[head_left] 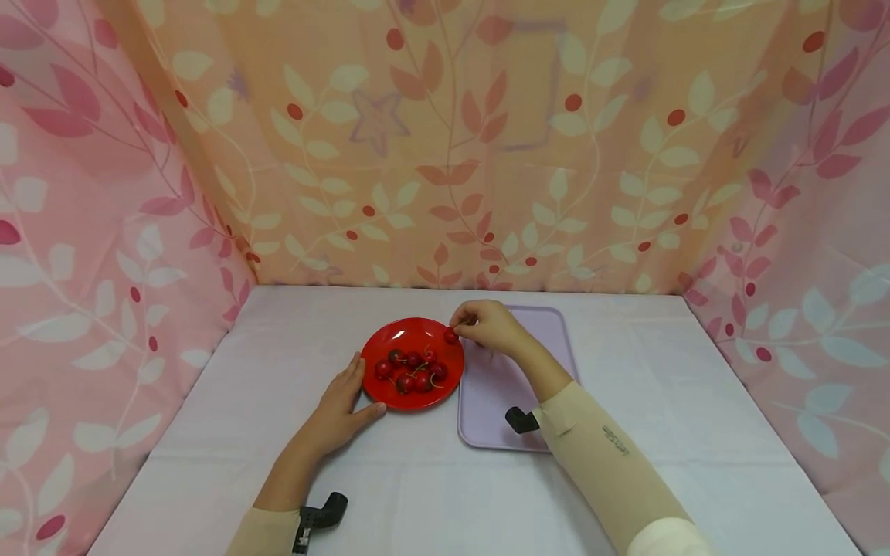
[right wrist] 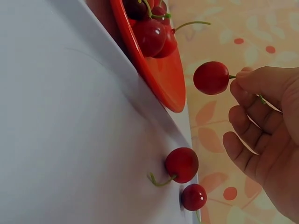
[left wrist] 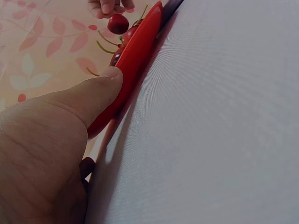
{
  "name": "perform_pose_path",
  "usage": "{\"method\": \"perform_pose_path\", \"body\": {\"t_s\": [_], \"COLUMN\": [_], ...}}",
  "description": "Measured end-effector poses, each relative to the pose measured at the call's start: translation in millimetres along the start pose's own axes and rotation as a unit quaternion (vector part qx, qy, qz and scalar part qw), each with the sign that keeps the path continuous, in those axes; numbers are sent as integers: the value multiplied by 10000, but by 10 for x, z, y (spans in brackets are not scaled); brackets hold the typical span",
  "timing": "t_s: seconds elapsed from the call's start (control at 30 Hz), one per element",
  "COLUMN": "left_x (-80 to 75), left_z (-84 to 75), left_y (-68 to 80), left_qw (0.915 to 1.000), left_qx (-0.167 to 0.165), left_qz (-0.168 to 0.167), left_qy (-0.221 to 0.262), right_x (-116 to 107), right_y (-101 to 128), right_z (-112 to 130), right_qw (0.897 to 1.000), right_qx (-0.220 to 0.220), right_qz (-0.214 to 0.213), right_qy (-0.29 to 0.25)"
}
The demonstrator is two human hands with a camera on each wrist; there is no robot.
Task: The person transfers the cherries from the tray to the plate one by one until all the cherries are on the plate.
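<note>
A red plate (head_left: 398, 340) holds several dark red cherries (head_left: 422, 381), some with green stems. My left hand (head_left: 337, 409) lies at the plate's near left side, fingers extended along the rim; in the left wrist view the thumb (left wrist: 100, 91) rests on the edge. Over the plate's right rim, my right hand (head_left: 492, 328) pinches a cherry (right wrist: 211, 78) by its stem between thumb and forefinger. The cherry hangs apart from those on the plate. Two more cherries (right wrist: 182, 164) lie on the lilac tray (head_left: 487, 417) below the right hand, hidden behind it in the head view.
Plate and tray stand side by side on a white-covered table (head_left: 243, 432), the tray to the right under my right forearm. Floral curtains (head_left: 445, 154) enclose the back and both sides. A black wrist camera mount (head_left: 521, 420) juts over the tray.
</note>
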State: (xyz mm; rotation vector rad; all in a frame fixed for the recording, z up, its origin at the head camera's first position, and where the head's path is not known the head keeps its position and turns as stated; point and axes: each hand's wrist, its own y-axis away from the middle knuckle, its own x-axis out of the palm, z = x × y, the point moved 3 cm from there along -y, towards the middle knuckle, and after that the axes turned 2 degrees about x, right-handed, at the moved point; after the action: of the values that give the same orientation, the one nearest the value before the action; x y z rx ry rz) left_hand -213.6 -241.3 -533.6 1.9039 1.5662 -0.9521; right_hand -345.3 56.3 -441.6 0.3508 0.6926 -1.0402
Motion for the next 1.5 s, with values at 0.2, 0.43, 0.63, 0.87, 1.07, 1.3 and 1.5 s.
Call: {"method": "perform_pose_path", "body": {"t_s": [0.2,0.43,0.63,0.87,1.07,1.3,1.5], "left_x": [14,15,6,14,8,-17,-12], "left_z": [-19,-36,-38,-31,-17,-18,-25], "left_y": [0,-4,-10,0,4,16,16], "left_qw": [10000,10000,10000,9999,10000,10000,9999], "left_qx": [-32,-38,10,-1,32,-19,-60], "left_qz": [-9,-16,3,66,20,31,81], "left_qy": [48,35,52,114,81,-10,86], "right_x": [47,107,190,342,429,507,449], "right_y": [-122,-256,-355,-412,-411,-390,-334], "right_z": [56,103,95,52,90,129,180], "right_qw": [9998,9990,9986,9965,9929,9894,9871], "right_qx": [-184,-420,-430,-495,-602,-702,-984], "right_qz": [-4,80,284,678,1020,1239,1093], "right_qy": [95,108,129,-7,147,286,626]}}
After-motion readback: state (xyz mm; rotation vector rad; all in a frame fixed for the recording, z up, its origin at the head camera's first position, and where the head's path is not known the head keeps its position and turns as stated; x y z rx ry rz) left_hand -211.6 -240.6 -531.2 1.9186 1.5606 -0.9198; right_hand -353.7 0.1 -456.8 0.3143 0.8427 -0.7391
